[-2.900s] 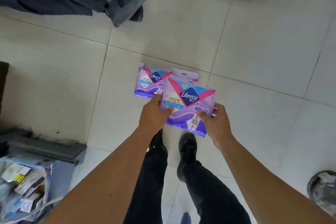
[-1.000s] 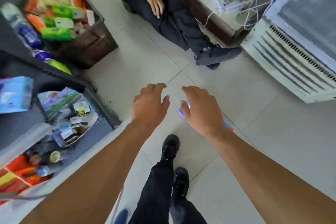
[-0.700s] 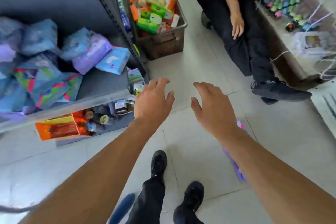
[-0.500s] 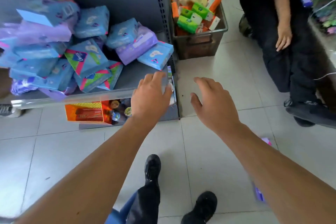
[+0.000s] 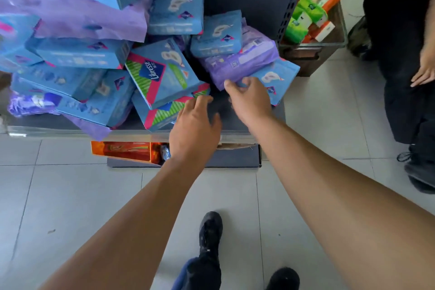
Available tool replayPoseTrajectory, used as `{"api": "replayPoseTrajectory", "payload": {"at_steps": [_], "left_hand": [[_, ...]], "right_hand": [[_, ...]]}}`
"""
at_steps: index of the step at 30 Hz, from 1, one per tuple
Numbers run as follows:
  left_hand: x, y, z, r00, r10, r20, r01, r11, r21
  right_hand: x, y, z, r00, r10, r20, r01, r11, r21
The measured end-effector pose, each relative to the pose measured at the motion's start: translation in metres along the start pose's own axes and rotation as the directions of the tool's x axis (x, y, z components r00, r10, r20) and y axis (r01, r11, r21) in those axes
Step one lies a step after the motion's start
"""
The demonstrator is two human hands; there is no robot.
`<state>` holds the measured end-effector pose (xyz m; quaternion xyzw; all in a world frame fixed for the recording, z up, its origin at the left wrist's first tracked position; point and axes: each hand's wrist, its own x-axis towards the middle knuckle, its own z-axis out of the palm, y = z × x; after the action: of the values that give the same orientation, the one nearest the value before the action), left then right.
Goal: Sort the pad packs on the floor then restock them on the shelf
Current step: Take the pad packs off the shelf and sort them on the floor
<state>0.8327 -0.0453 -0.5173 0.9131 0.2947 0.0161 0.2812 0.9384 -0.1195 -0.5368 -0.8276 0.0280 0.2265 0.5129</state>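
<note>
A heap of blue and purple pad packs lies jumbled on the dark grey shelf (image 5: 58, 131). My right hand (image 5: 250, 101) reaches onto the shelf, and its thumb and fingers close on the front edge of a purple pad pack (image 5: 237, 63). That pack lies on a blue pack (image 5: 277, 77) at the shelf's right end. My left hand (image 5: 195, 129) hovers over the shelf's front edge with its fingers spread. Its fingertips are beside a blue pack with green stripes (image 5: 162, 77). No pad packs on the floor are in view.
A brown crate (image 5: 310, 59) of green and orange tissue packs stands right of the shelf upright. Another person in dark trousers (image 5: 404, 54) sits at the far right, with a shoe (image 5: 421, 172) on the tiles. An orange box (image 5: 127, 150) lies on the bottom shelf. My shoe (image 5: 210, 231) is below.
I set the purple packs on the floor and turned left to the shelf. Both empty hands moved forward onto the shelf, and the right one reached the purple pack.
</note>
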Motion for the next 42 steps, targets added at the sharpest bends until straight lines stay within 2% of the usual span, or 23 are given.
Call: {"api": "replayPoseTrajectory", "payload": {"at_steps": [5,8,11,18,20,23,27,29,31,33,34,35,36,37,40,42], "left_hand": [[0.013,-0.013,0.003,0.999,0.041,0.011,-0.041,0.999,-0.014],[0.015,-0.017,0.006,0.998,0.066,0.002,-0.066,0.997,-0.026],[0.014,-0.018,0.007,0.997,0.08,-0.009,-0.08,0.997,-0.019],[0.011,-0.013,0.008,0.994,0.1,-0.039,-0.104,0.987,-0.122],[0.013,-0.011,0.007,0.995,0.075,-0.072,-0.089,0.975,-0.205],[0.011,0.002,0.004,0.994,0.003,-0.105,-0.045,0.917,-0.396],[0.003,0.028,-0.003,0.981,0.007,-0.192,-0.101,0.87,-0.483],[-0.005,0.045,-0.008,0.995,-0.029,-0.09,-0.036,0.769,-0.638],[-0.011,0.062,-0.014,0.99,-0.043,0.131,0.134,0.529,-0.838],[-0.014,0.072,-0.021,0.94,0.067,0.333,0.312,0.221,-0.924],[-0.014,0.076,-0.024,0.907,0.162,0.388,0.378,0.092,-0.921],[-0.016,0.078,-0.028,0.878,0.237,0.415,0.427,0.003,-0.904],[-0.019,0.081,-0.03,0.854,0.272,0.444,0.471,-0.039,-0.881],[-0.024,0.084,-0.031,0.835,0.269,0.481,0.505,-0.024,-0.863],[-0.039,0.095,-0.02,0.773,0.208,0.6,0.57,0.19,-0.8],[-0.047,0.104,-0.006,0.751,0.16,0.641,0.588,0.282,-0.758]], "right_hand": [[0.034,-0.007,0.031,0.975,0.205,-0.09,-0.195,0.975,0.109],[0.041,-0.005,0.04,0.962,0.241,-0.126,-0.214,0.957,0.196],[0.041,-0.008,0.04,0.964,0.218,-0.15,-0.193,0.967,0.166],[0.021,0.0,0.01,0.994,0.053,-0.093,-0.026,0.963,0.27],[0.014,0.004,0.0,0.998,-0.024,-0.064,0.041,0.961,0.274],[-0.002,0.01,-0.017,0.977,-0.19,-0.101,0.199,0.976,0.089],[-0.034,0.02,-0.046,0.895,-0.421,-0.145,0.411,0.907,-0.095],[-0.053,0.028,-0.061,0.824,-0.554,-0.12,0.532,0.829,-0.172],[-0.067,0.041,-0.075,0.724,-0.685,-0.082,0.633,0.707,-0.313],[-0.076,0.055,-0.092,0.621,-0.784,-0.014,0.688,0.554,-0.469],[-0.081,0.061,-0.102,0.577,-0.817,0.019,0.703,0.485,-0.52],[-0.086,0.068,-0.112,0.546,-0.837,0.043,0.709,0.435,-0.555],[-0.09,0.074,-0.122,0.527,-0.848,0.06,0.712,0.402,-0.576],[-0.093,0.08,-0.133,0.516,-0.853,0.078,0.715,0.378,-0.588],[-0.107,0.103,-0.165,0.511,-0.841,0.178,0.749,0.334,-0.572],[-0.122,0.124,-0.188,0.569,-0.801,0.187,0.754,0.417,-0.508]]}}
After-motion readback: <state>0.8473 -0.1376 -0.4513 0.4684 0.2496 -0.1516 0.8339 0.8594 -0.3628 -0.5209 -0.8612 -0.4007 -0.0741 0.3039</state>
